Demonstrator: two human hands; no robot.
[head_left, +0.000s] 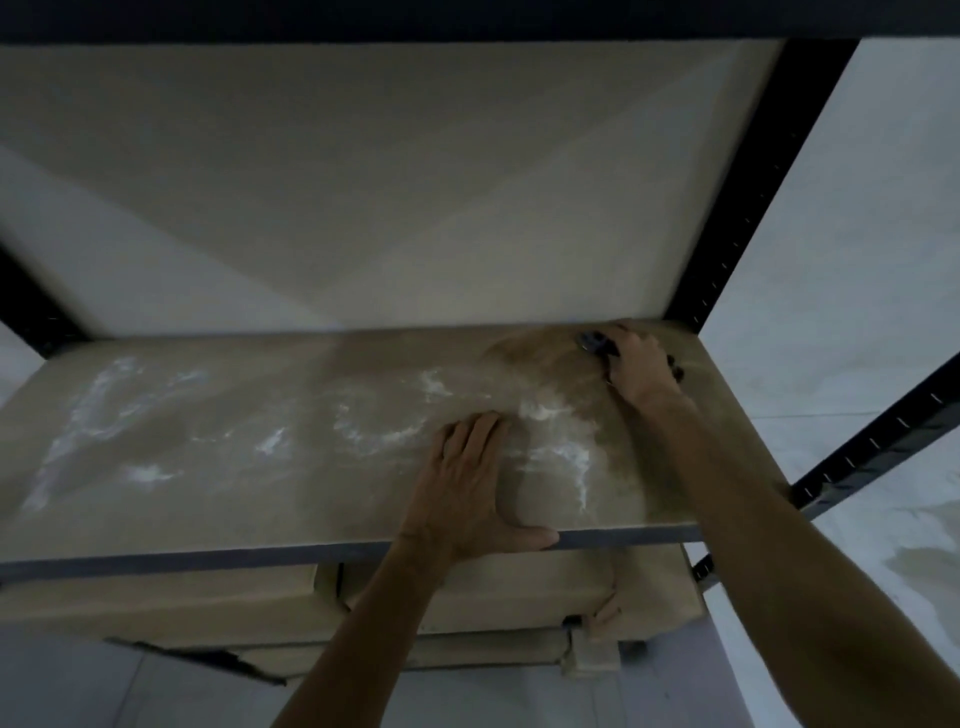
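Cardboard (467, 608): stacked under the shelf; the number of pieces is unclear.
Left hand (475, 483): one, fingers flat on the single shelf board (208, 499) near its front edge, thumb over the edge, holding nothing.
White dust (561, 457): several streaks across the board.
Right hand (641, 371): one, curled round one dark pad (595, 343) at the far right corner.
Doing it well: brace with the flat hand and pull overlapping strokes from the corner toward the streaks – lightly, so the dust gathers.

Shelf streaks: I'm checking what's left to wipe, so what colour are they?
White streaks on the tan shelf board; the head view shows them best.
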